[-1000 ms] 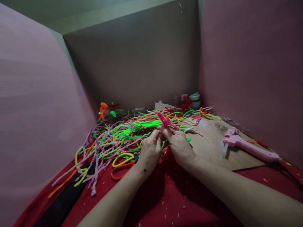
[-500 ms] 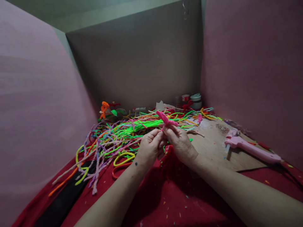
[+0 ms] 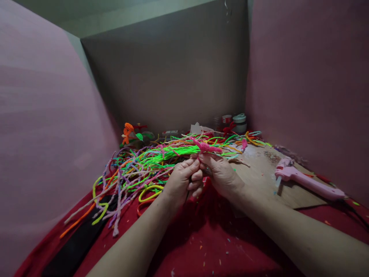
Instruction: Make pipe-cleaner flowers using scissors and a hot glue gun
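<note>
Both hands meet in the middle of the head view, over the red cloth. Between their fingertips is a pink pipe cleaner piece [image 3: 206, 147], bent into petal-like lobes that stick out above the fingers. My left hand [image 3: 186, 176] is closed, with thumb and forefinger pinching the lower end of the piece. My right hand [image 3: 220, 171] pinches it from the right, just under the lobes. The fingers cover the base of the piece. Just beyond the hands lies a heap of bright green pipe cleaners [image 3: 164, 156].
A pink glue gun [image 3: 308, 181] rests on a cardboard sheet [image 3: 259, 173] at the right. Yellow-handled scissors [image 3: 148, 192] lie left of my hands. An orange pipe cleaner flower [image 3: 127, 130] and a lidded cup [image 3: 240, 123] stand at the back. Red cloth [image 3: 201, 246] covers the table.
The pink piece has tilted lower and to the right between my fingers. My left fingers are curled in more, and my right hand has shifted slightly right.
</note>
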Available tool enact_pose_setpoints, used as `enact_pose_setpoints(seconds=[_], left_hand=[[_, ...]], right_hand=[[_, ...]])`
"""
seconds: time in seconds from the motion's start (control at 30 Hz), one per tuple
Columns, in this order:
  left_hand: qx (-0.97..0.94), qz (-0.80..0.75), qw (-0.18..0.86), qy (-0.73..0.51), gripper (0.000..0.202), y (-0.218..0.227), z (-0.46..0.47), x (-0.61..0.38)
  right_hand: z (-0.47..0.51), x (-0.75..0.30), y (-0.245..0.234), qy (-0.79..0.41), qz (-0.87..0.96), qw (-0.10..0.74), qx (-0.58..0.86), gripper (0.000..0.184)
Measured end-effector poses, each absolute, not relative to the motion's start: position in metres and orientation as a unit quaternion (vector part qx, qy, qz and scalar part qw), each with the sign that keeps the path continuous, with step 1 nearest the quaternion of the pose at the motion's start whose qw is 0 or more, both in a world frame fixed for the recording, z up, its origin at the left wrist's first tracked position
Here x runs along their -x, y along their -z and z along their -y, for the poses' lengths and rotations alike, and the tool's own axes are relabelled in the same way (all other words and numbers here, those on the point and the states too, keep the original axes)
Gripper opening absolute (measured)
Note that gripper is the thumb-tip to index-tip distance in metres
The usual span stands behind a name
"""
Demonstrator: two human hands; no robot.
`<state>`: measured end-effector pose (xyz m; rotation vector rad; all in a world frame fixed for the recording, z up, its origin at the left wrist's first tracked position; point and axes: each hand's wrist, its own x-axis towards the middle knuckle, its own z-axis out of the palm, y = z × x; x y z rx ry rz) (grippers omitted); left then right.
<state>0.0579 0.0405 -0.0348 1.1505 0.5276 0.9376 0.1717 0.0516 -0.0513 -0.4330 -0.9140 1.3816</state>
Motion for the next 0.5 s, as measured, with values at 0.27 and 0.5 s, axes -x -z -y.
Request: enact_pose_setpoints(seconds=[0.27,0.5], left_hand=[[-0.584,-0.334,0.592,-0.444,0.023,0.0356,-0.0386,-0.0622],[-0.593,-0.359,0.562,-0.452,0.027,0.0409,-0.0441,-0.0612]], right_hand=[[-0.0451,-0.1709,0.0514,-0.585,0.441,0.634,0.246,0.026],[-0.0469,-0.17,0.0537,-0.58,0.445,0.637,0.245,0.031]])
